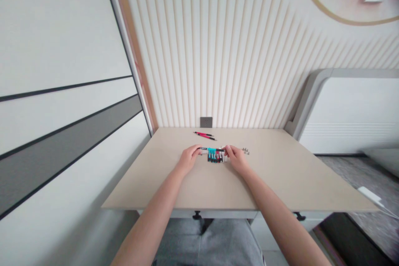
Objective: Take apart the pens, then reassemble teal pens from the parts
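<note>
Pen (212, 149) axis left-right, ends held by left hand (188, 160), right hand (237, 159)

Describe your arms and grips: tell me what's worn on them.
Your left forearm and right forearm show bare skin, with no sleeve in view. Your left grip and right grip are bare hands: no gloves, and no rings, watch, cables or markings that show. The only clothing in view is grey trousers below the table.

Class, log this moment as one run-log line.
left hand: at dark pen | right hand: at its other end | nearby: coloured pen row
</note>
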`<state>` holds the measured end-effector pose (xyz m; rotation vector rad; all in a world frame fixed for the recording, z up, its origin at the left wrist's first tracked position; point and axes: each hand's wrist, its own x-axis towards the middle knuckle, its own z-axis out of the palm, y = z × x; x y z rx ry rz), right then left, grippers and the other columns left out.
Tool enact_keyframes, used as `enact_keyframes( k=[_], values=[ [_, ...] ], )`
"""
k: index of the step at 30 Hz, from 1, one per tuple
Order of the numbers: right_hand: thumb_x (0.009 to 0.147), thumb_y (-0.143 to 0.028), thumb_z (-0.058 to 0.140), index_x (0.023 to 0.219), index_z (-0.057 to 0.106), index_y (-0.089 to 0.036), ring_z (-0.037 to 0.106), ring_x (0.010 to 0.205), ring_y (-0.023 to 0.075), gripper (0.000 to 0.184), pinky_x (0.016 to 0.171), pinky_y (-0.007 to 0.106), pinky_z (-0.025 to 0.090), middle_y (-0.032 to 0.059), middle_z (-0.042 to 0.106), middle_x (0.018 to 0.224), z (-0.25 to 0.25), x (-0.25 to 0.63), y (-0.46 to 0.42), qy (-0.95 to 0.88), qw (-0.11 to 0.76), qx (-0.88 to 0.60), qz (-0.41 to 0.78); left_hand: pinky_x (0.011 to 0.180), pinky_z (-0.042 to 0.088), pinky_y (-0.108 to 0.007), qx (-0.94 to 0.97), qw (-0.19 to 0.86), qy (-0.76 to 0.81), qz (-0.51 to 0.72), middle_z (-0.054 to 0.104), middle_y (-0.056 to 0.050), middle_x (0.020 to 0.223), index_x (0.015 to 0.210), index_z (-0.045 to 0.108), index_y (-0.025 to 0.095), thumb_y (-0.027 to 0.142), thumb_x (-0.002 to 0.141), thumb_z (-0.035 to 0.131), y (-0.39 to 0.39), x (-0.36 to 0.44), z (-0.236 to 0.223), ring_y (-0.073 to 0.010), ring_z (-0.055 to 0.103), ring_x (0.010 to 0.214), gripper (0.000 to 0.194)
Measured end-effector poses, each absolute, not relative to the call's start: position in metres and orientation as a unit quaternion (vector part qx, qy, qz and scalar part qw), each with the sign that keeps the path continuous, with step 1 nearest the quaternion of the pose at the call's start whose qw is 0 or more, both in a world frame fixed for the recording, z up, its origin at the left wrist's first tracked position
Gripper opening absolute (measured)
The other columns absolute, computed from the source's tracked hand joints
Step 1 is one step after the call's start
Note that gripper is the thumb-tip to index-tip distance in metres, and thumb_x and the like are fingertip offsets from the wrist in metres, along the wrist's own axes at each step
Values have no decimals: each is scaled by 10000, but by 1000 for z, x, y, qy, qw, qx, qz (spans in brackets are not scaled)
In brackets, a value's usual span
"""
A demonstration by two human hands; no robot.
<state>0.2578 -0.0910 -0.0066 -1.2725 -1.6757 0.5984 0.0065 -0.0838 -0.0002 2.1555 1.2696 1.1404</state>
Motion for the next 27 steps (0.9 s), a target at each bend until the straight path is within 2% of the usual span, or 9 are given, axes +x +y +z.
enact_keyframes(
  k=[2, 4, 9, 14, 16, 18, 20, 23, 27],
  values=[
    [930, -511, 343, 673, 628, -175, 531, 600, 161, 510, 616, 272, 383, 23, 597, 607, -8, 259, -90, -687, 447, -524, 233, 812, 479, -276, 772, 192, 446, 410, 707, -31, 901, 1080, 627, 201, 328, 936, 444, -84, 7, -1, -173, 643, 833, 265],
    [915, -511, 387, 631, 604, -178, 518, 586, 157, 489, 602, 271, 370, 15, 582, 585, -9, 260, -89, -691, 441, -525, 229, 803, 478, -272, 774, 189, 442, 412, 707, -30, 897, 1069, 629, 201, 324, 935, 447, -84, 7, -1, -173, 644, 831, 258],
    [849, -498, 532, 846, 679, -182, 578, 717, 185, 349, 681, 292, 424, 44, 681, 794, -10, 260, -86, -673, 488, -483, 275, 786, 471, -265, 772, 184, 447, 414, 704, -23, 873, 1041, 638, 201, 289, 927, 448, -86, 9, 2, -171, 642, 811, 239],
    [837, -523, 551, 1047, 667, -176, 582, 764, 190, 421, 710, 310, 452, 73, 683, 908, -11, 260, -85, -662, 518, -468, 271, 767, 472, -264, 764, 183, 451, 423, 695, -21, 830, 1054, 634, 198, 302, 936, 431, -87, 8, 4, -167, 640, 781, 256],
    [889, -527, 462, 1009, 682, -174, 579, 739, 185, 433, 703, 308, 448, 63, 681, 852, -12, 260, -85, -669, 497, -480, 274, 766, 475, -263, 758, 185, 454, 430, 694, -19, 820, 1054, 632, 199, 319, 941, 425, -87, 8, 4, -165, 639, 771, 265],
    [920, -524, 389, 857, 696, -169, 565, 686, 180, 475, 683, 306, 437, 48, 663, 741, -12, 261, -85, -679, 466, -496, 278, 769, 476, -262, 753, 188, 457, 434, 693, -18, 817, 1051, 632, 200, 333, 943, 422, -88, 8, 5, -163, 638, 769, 271],
    [909, -517, 421, 785, 688, -168, 563, 675, 181, 457, 679, 305, 432, 40, 653, 703, -13, 262, -85, -687, 451, -494, 282, 771, 476, -262, 752, 191, 458, 434, 693, -18, 817, 1052, 630, 200, 337, 945, 419, -88, 8, 5, -162, 636, 767, 273],
    [853, -485, 549, 924, 696, -169, 590, 745, 196, 356, 712, 310, 446, 49, 692, 820, -12, 262, -86, -675, 474, -478, 302, 761, 471, -262, 753, 189, 461, 429, 687, -17, 802, 1056, 626, 199, 336, 944, 418, -88, 8, 6, -163, 630, 758, 273],
    [835, -482, 579, 993, 692, -160, 613, 781, 208, 376, 731, 322, 465, 71, 709, 891, -10, 261, -88, -654, 494, -462, 341, 749, 461, -258, 753, 192, 465, 424, 681, -15, 798, 1042, 621, 198, 337, 946, 407, -88, 8, 5, -162, 625, 754, 272]
  ],
)
